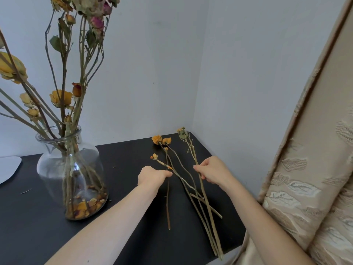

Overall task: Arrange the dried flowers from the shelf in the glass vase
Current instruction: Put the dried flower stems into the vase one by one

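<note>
Pale walls [152,64] meet in a corner behind a black shelf [124,155], and we look down on it from the head camera with both bare forearms reaching forward. At our right a beige patterned curtain [305,178] hangs along the shelf's edge. At the far left a flat white object [8,167] lies on the shelf, partly out of frame.

On the left side of the shelf stands the glass vase [57,169], upright, round-bodied with a narrower neck. Several dried flowers [61,98] already stand in it, their stems leaning out to the left and rising past the top of the frame, with yellow and dark pink heads. Fallen petals [86,205] lie heaped on the bottom of the vase.

Right of the vase, well apart from it, the loose dried flowers [191,190] lie flat on the shelf, orange heads pointing toward the corner and bare ends toward us, the stems crossing one another.

Our left hand [152,176] rests palm down on the shelf, fingers curled, the fingertips pinching at the thin stems on the left side of that bundle; which stem we cannot tell. Our right hand [214,170] has its fingers curled round the long stem [210,215] on the bundle's right side, about a third of the way down from its head.
</note>
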`<action>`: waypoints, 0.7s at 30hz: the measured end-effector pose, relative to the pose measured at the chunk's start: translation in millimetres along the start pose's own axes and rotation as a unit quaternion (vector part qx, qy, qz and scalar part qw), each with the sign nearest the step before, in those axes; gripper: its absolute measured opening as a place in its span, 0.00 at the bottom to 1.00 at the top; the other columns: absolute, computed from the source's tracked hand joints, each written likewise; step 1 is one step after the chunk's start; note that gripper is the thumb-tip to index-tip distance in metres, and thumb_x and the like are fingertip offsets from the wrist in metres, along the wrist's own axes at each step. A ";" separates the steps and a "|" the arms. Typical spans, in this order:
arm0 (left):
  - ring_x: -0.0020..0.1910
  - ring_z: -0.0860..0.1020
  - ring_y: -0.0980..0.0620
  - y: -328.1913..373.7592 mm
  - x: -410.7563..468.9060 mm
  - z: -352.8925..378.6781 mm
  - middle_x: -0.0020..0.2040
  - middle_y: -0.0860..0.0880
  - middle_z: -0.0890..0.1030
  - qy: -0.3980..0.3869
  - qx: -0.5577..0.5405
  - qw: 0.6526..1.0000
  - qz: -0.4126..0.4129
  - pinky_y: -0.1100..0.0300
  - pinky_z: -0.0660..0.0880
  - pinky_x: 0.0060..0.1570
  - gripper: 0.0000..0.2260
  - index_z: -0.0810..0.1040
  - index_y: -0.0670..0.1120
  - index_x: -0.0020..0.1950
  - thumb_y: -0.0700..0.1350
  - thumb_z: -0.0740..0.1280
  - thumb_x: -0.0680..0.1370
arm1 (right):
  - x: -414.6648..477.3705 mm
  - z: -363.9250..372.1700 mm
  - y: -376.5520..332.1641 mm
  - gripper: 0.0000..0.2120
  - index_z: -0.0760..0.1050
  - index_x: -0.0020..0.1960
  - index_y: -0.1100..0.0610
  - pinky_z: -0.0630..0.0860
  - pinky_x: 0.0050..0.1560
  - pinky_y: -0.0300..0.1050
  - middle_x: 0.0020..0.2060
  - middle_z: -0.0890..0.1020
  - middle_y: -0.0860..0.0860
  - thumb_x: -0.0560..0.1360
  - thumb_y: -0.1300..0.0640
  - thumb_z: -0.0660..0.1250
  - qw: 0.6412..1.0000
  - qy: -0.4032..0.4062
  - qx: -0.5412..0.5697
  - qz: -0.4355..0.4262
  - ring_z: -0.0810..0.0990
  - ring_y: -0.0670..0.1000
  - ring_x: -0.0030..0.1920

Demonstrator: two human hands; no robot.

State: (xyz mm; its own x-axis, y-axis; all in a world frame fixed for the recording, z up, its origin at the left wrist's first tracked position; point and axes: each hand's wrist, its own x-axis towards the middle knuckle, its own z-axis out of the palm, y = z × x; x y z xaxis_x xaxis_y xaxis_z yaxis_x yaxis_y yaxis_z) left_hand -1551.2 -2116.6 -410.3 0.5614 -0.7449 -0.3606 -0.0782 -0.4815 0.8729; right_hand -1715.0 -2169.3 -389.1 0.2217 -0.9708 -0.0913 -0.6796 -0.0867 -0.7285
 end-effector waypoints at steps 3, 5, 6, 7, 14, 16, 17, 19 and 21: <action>0.44 0.74 0.47 -0.1 -0.8 0.5 0.50 0.41 0.79 0.007 -0.010 1.000 0.014 0.54 0.75 0.44 0.16 0.78 0.38 0.51 0.45 0.75 0.69 | -0.6 1.8 -2.0 0.15 0.74 0.30 0.54 0.66 0.31 0.36 0.22 0.74 0.46 0.74 0.52 0.67 1.000 -0.002 -0.002 -0.014 0.72 0.40 0.21; 0.48 0.78 0.44 1.6 -3.6 2.3 0.48 0.38 0.79 0.014 -0.014 1.000 0.023 0.51 0.76 0.47 0.15 0.79 0.38 0.49 0.46 0.75 0.69 | -1.6 4.4 -4.0 0.12 0.75 0.32 0.53 0.67 0.31 0.36 0.24 0.76 0.46 0.73 0.52 0.68 1.000 -0.003 -0.010 -0.026 0.74 0.41 0.27; 0.51 0.78 0.42 2.6 -5.2 3.4 0.48 0.39 0.78 0.015 -0.014 0.999 0.026 0.50 0.77 0.49 0.16 0.79 0.37 0.48 0.47 0.75 0.69 | -2.1 6.2 -4.7 0.11 0.76 0.32 0.53 0.67 0.31 0.35 0.25 0.76 0.46 0.73 0.51 0.68 0.999 -0.003 -0.011 -0.033 0.75 0.41 0.29; 0.52 0.77 0.42 3.8 -6.5 4.5 0.48 0.40 0.78 0.015 -0.014 0.999 0.027 0.50 0.77 0.49 0.15 0.80 0.37 0.47 0.47 0.75 0.68 | -2.2 8.3 -5.6 0.11 0.76 0.33 0.53 0.67 0.32 0.35 0.26 0.77 0.46 0.72 0.51 0.68 0.999 -0.004 -0.011 -0.042 0.76 0.42 0.31; 0.55 0.75 0.43 7.6 -12.2 8.0 0.48 0.44 0.75 -0.006 -0.030 0.999 0.018 0.48 0.76 0.54 0.16 0.80 0.38 0.49 0.47 0.76 0.68 | 2.2 16.7 -5.1 0.09 0.77 0.33 0.52 0.68 0.32 0.34 0.29 0.79 0.47 0.72 0.52 0.69 0.999 0.003 -0.018 -0.045 0.78 0.43 0.33; 0.57 0.76 0.41 7.1 -12.0 6.0 0.49 0.44 0.75 -0.001 -0.029 0.999 0.014 0.48 0.76 0.54 0.16 0.80 0.38 0.49 0.47 0.75 0.68 | 5.0 16.2 -0.9 0.09 0.77 0.34 0.53 0.69 0.33 0.37 0.31 0.79 0.49 0.72 0.53 0.69 0.999 0.020 -0.037 -0.031 0.78 0.45 0.34; 0.56 0.76 0.41 6.6 -11.6 4.7 0.49 0.43 0.77 0.002 -0.027 1.000 0.012 0.49 0.76 0.53 0.16 0.80 0.38 0.49 0.47 0.75 0.68 | 6.3 15.4 1.0 0.09 0.76 0.34 0.53 0.71 0.34 0.38 0.31 0.79 0.49 0.72 0.53 0.68 0.998 0.027 -0.049 -0.024 0.79 0.45 0.35; 0.54 0.77 0.42 4.9 -10.7 1.9 0.50 0.41 0.78 0.007 -0.025 1.000 0.008 0.52 0.76 0.49 0.16 0.79 0.38 0.49 0.46 0.75 0.68 | 8.2 13.4 4.5 0.10 0.75 0.34 0.54 0.73 0.37 0.41 0.32 0.78 0.50 0.73 0.53 0.68 0.997 0.038 -0.073 -0.012 0.79 0.47 0.36; 0.52 0.77 0.43 2.4 -9.8 -0.4 0.50 0.40 0.78 0.007 -0.025 1.000 0.004 0.53 0.76 0.48 0.15 0.79 0.38 0.49 0.46 0.75 0.68 | 9.5 10.6 6.6 0.12 0.74 0.32 0.55 0.74 0.37 0.43 0.31 0.77 0.51 0.73 0.53 0.67 0.995 0.045 -0.087 -0.004 0.79 0.49 0.35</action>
State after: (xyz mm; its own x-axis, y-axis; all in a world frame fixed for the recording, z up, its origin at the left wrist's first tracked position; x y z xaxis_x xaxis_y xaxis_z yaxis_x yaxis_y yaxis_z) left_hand -1556.6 -2110.2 -404.5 0.5728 -0.7421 -0.3482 -0.0417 -0.4506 0.8918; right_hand -1710.0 -2176.7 -401.9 0.1693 -0.9854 -0.0185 -0.7906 -0.1246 -0.5995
